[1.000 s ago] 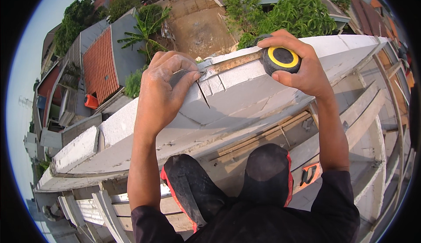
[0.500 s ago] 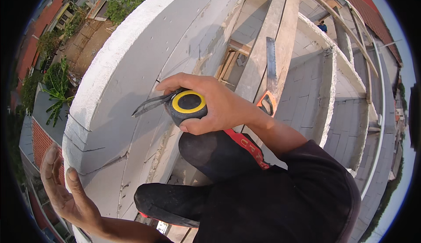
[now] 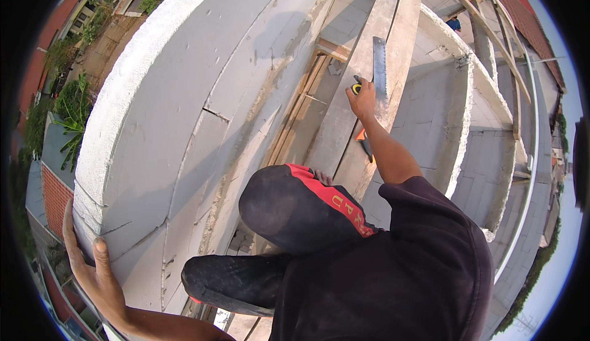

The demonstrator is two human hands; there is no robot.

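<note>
With the arm stretched forward, my right hand [image 3: 365,102] is closed around a black and yellow tape measure [image 3: 356,87], down at the wooden planks [image 3: 348,104]. Just beside that hand lies a handsaw [image 3: 380,64], its long blade along the planks and its orange and black handle nearer to me, partly behind my forearm. My left hand [image 3: 100,279] is at the near end of the grey block wall [image 3: 178,89], thumb and fingers spread around its rough white edge and holding no tool.
My bent knees are between the wall and the planks. Gaps open to a lower level beside the planks. Block partition walls [image 3: 462,132] and wooden poles [image 3: 516,76] stand to the right. Beyond the wall, ground and roofs [image 3: 54,193] lie far below. Another person [image 3: 453,23] is at the far right.
My right hand has carried the tape measure from above my knee forward and right to the planks by the saw. The left hand has come in against the wall's end.
</note>
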